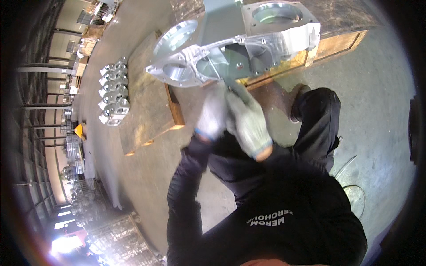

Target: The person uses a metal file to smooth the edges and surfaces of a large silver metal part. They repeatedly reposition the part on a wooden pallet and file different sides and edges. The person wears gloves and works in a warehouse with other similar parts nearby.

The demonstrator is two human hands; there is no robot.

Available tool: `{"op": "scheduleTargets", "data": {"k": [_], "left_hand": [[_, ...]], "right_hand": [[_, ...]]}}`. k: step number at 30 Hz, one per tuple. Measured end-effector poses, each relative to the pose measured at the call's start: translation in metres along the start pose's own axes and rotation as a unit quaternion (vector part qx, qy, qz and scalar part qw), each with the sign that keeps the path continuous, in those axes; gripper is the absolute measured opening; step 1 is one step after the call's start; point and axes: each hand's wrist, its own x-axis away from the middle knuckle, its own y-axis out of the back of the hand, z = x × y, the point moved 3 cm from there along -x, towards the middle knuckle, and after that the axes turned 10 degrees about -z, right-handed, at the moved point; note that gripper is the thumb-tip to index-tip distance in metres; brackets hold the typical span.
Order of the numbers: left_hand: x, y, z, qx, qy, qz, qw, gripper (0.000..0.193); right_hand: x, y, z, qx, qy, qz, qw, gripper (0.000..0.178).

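A large machined metal casting (284, 37), silvery with round bores and open pockets, rests on a wooden surface in front of me. Both my hands wear pale knit gloves and are close together just below its near edge. My right hand (249, 119) is closed around the lower end of a thin metal rod-shaped tool (215, 66), whose kind I cannot make out. The tool's upper end reaches into a pocket of the casting. My left hand (212, 113) is right beside it, smeared by motion. Its fingers cannot be read, nor whether it also grips the tool.
A wooden platform (146, 102) extends to the left of the casting. Beyond it, several smaller metal castings (114, 93) stand in a row on the concrete floor (377, 102). A thin cable (364, 195) lies at the right. My bent leg (317, 119) is close under the work.
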Motion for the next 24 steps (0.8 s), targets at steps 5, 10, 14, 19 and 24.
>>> {"op": "scheduleTargets", "data": {"k": [5,10,14,19,24], "left_hand": [[-0.012,-0.008,0.007,0.175,0.397,0.084,0.897,0.040],[-0.010,-0.012,0.021,0.492,0.521,0.003,0.697,0.035],[0.001,-0.016,0.026,0.280,0.510,0.037,0.813,0.043],[-0.016,-0.018,0.019,0.425,0.598,-0.028,0.679,0.040],[-0.011,-0.012,-0.013,0.270,0.562,0.081,0.777,0.043]], "right_hand": [[-0.001,-0.002,-0.002,-0.087,-0.077,-0.045,0.992,0.041],[-0.015,-0.011,-0.022,-0.101,-0.001,-0.005,0.995,0.039],[-0.012,-0.004,-0.032,-0.138,-0.007,-0.059,0.989,0.039],[-0.012,-0.005,-0.016,-0.115,0.017,-0.036,0.993,0.033],[-0.007,0.006,-0.017,-0.138,-0.094,-0.089,0.982,0.038]]}}
